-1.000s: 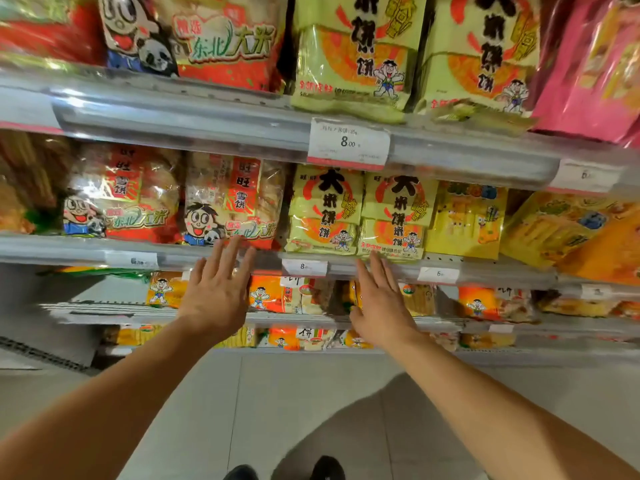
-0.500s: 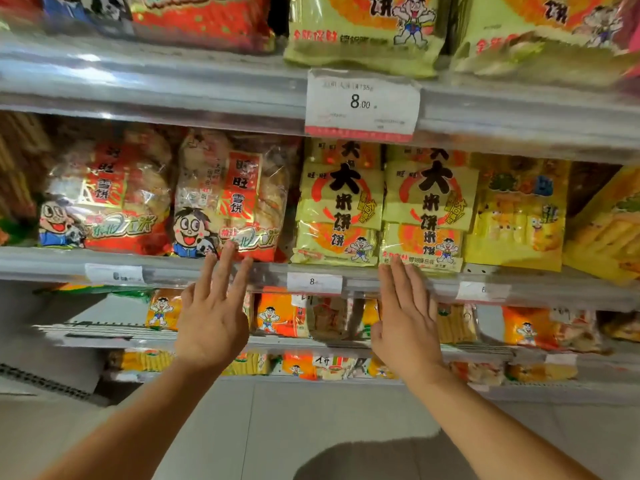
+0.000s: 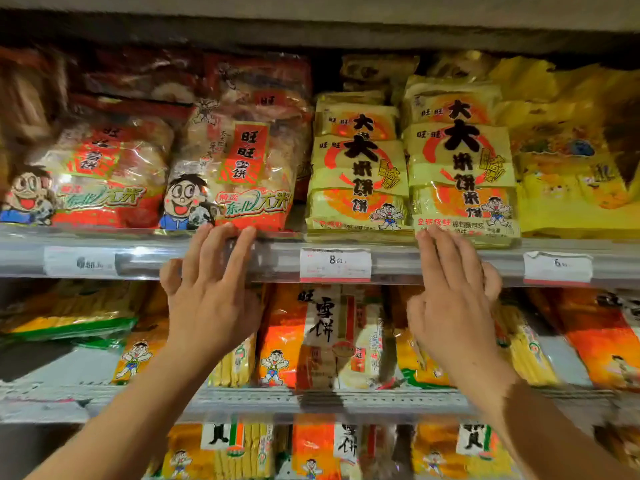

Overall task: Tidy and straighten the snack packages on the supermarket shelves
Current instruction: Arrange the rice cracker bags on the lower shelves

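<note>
Risk first: yellow rice-cracker stack (image 3: pixel 460 168) overhangs the shelf rail (image 3: pixel 277 261); if I shove too hard, it slides off or buckles. Red snow-cracker bag (image 3: pixel 235 168) leans, could topple sideways. My left hand (image 3: pixel 211 306) and right hand (image 3: pixel 450 306) sit apart, fingers straight, tips touching the package bottoms. Versus a second ago, shelf looms closer, hands higher.

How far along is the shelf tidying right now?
Done: nothing clearly finished. In hand: left hand reaches the red rice cracker bag; right hand reaches the yellow cracker pack overhanging the shelf edge. Left: lower-shelf orange packs lie slanted.
</note>
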Action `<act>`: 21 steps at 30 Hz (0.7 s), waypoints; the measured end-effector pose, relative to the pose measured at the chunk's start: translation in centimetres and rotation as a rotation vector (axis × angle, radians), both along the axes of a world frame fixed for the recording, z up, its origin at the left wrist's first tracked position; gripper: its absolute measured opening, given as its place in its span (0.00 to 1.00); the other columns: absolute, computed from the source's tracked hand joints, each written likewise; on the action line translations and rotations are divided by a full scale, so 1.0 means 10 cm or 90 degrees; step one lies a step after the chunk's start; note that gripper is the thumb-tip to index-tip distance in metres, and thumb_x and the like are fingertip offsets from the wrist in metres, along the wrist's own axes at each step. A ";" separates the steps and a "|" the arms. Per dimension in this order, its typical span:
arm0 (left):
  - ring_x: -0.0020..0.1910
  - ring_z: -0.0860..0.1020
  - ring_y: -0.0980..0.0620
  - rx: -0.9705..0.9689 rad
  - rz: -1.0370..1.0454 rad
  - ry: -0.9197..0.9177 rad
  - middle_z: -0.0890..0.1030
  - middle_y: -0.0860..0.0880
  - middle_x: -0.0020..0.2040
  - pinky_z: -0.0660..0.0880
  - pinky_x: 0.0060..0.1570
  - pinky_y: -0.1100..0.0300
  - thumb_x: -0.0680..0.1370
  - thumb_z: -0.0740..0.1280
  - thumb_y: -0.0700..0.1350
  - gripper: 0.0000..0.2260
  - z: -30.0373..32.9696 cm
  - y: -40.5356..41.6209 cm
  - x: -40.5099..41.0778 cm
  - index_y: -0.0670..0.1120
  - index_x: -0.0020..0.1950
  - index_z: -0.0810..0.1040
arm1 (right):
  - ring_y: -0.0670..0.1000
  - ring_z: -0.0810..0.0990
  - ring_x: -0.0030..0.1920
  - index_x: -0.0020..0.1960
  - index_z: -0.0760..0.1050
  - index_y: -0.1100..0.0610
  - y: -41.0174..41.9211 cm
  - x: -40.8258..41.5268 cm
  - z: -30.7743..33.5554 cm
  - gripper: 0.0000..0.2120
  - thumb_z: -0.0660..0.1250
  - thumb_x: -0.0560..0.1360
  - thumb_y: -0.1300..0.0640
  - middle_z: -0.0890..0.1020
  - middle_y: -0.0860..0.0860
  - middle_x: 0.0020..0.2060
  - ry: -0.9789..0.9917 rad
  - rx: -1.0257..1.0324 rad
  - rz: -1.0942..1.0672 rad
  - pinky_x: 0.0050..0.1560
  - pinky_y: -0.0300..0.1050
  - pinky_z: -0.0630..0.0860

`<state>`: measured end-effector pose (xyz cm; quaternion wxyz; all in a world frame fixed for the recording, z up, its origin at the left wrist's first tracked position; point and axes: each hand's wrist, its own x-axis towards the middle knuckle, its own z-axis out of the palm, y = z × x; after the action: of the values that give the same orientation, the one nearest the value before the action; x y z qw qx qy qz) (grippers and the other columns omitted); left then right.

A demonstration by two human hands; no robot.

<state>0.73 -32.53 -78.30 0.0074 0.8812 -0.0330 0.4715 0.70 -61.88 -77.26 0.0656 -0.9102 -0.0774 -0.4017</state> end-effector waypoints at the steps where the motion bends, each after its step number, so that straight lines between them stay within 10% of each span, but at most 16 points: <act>1: 0.74 0.60 0.41 0.008 -0.004 -0.021 0.65 0.44 0.71 0.62 0.61 0.41 0.68 0.60 0.47 0.33 -0.01 0.01 0.02 0.49 0.75 0.65 | 0.55 0.59 0.75 0.76 0.59 0.58 0.00 0.00 0.00 0.37 0.59 0.66 0.62 0.64 0.53 0.75 -0.008 0.004 -0.002 0.66 0.56 0.57; 10: 0.74 0.60 0.40 0.079 0.031 -0.146 0.66 0.41 0.72 0.57 0.67 0.43 0.68 0.62 0.45 0.35 -0.16 0.05 0.19 0.47 0.76 0.63 | 0.53 0.46 0.79 0.78 0.54 0.56 0.06 0.08 -0.20 0.40 0.64 0.68 0.63 0.51 0.53 0.79 -0.057 0.009 0.007 0.73 0.54 0.45; 14: 0.75 0.59 0.40 0.091 0.035 -0.147 0.65 0.41 0.73 0.57 0.67 0.42 0.70 0.60 0.44 0.33 -0.18 0.10 0.23 0.46 0.76 0.62 | 0.56 0.61 0.74 0.66 0.72 0.59 0.05 -0.02 -0.85 0.23 0.61 0.71 0.62 0.67 0.56 0.72 -0.115 0.019 0.266 0.75 0.52 0.56; 18: 0.76 0.58 0.40 0.089 0.033 -0.154 0.65 0.41 0.74 0.56 0.67 0.43 0.71 0.60 0.43 0.33 -0.21 0.09 0.26 0.47 0.77 0.61 | 0.45 0.70 0.65 0.66 0.72 0.51 0.10 0.15 -1.40 0.18 0.63 0.76 0.53 0.71 0.41 0.62 0.207 0.169 0.234 0.59 0.39 0.69; 21: 0.76 0.57 0.40 0.073 0.025 -0.152 0.64 0.41 0.75 0.54 0.69 0.44 0.70 0.60 0.42 0.34 -0.21 0.08 0.26 0.47 0.77 0.60 | 0.53 0.67 0.71 0.75 0.60 0.53 0.18 0.48 -1.61 0.36 0.69 0.73 0.44 0.66 0.50 0.72 0.434 0.437 0.065 0.64 0.47 0.67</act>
<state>3.36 -31.75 -80.40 -0.0560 0.8182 -0.0432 0.5706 5.46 -60.05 -93.38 0.4031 -0.9108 0.0406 -0.0790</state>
